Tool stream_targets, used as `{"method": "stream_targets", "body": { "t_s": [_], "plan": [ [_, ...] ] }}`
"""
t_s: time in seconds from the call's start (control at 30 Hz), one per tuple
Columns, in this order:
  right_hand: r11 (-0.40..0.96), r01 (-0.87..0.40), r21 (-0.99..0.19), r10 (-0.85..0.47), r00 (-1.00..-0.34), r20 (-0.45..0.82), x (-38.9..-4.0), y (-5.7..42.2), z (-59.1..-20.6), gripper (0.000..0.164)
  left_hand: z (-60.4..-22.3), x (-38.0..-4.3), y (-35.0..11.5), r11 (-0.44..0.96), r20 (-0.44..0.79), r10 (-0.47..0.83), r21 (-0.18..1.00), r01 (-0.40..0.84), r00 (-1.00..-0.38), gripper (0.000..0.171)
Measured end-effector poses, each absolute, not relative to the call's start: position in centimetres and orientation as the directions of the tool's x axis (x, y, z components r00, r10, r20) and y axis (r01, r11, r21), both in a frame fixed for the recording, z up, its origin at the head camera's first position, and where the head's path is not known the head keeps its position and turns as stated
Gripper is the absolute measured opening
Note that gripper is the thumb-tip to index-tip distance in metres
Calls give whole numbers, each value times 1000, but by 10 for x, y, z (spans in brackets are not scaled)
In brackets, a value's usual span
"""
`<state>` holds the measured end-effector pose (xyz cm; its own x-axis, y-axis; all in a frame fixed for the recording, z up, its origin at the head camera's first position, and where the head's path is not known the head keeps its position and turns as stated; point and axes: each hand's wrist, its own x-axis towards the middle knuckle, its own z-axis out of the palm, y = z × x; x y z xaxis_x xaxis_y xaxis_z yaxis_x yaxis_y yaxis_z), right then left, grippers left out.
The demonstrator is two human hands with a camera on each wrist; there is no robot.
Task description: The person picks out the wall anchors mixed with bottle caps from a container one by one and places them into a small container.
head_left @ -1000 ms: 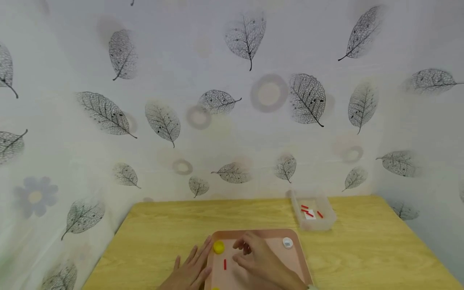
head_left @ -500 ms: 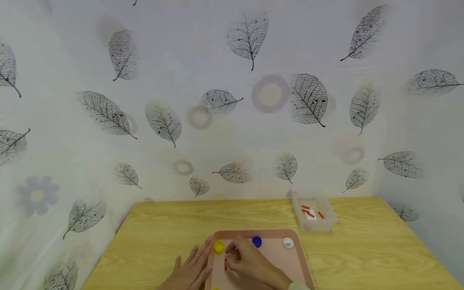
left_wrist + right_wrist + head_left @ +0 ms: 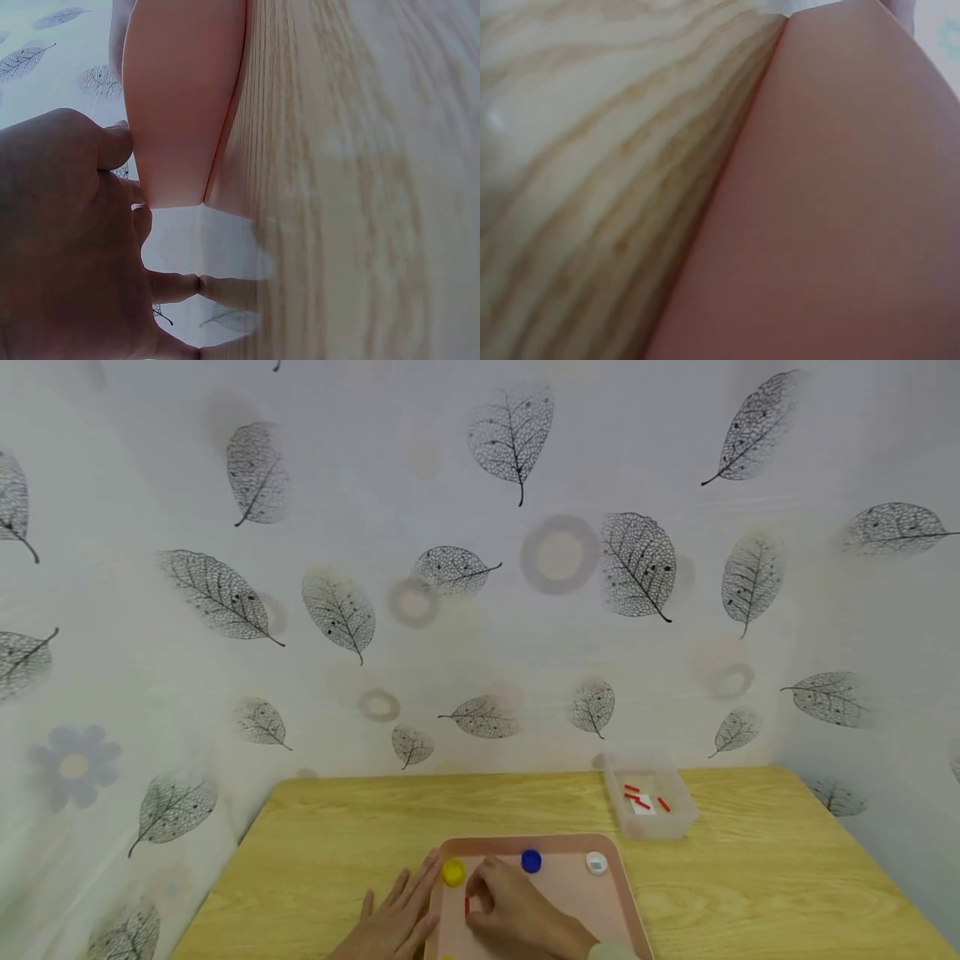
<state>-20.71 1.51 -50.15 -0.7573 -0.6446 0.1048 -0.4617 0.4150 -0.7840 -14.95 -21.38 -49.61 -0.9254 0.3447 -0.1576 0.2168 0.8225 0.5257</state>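
A pink tray (image 3: 611, 893) lies at the near edge of the wooden table (image 3: 337, 827). On it are a yellow cap (image 3: 453, 872), a blue cap (image 3: 531, 861), a white cap (image 3: 596, 863) and a small red stick (image 3: 467, 906). My right hand (image 3: 510, 906) hovers low over the tray, fingers curled, fingertips pinching at the red stick. My left hand (image 3: 397, 918) lies flat on the table with straight fingers against the tray's left rim. The left wrist view shows that hand (image 3: 67, 247) beside the tray (image 3: 184, 97). The right wrist view shows only tray (image 3: 840, 210) and table (image 3: 592, 150).
A clear plastic box (image 3: 678, 814) holding several red sticks and a white piece stands on the table behind the tray's right corner. Leaf-patterned walls close in the table at the back and both sides. Bare wood lies left and right of the tray.
My right hand slid left across the tray to the red stick, uncovering the blue cap. The left hand stayed in place.
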Motion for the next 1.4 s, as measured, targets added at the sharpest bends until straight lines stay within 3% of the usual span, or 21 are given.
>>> {"method": "stream_targets", "body": {
  "t_s": [0.57,0.8,1.0,1.4],
  "plan": [
    [458,-555,-695,-662,-734,149,-204,11,-501,14,-496,-147,-213,822,-161,329,533,199,-930,60],
    [437,-451,-778,-641,-763,82,-204,12,-499,9,-495,-147,-214,817,-154,330,541,200,-931,60],
    [397,-513,-761,-648,-744,164,-205,16,-495,14,-498,-150,-216,824,-105,346,509,249,-932,59],
    [420,-558,-716,-585,-769,256,-202,32,-474,13,-494,-152,-219,803,-138,365,547,237,-921,58]
  ]
}}
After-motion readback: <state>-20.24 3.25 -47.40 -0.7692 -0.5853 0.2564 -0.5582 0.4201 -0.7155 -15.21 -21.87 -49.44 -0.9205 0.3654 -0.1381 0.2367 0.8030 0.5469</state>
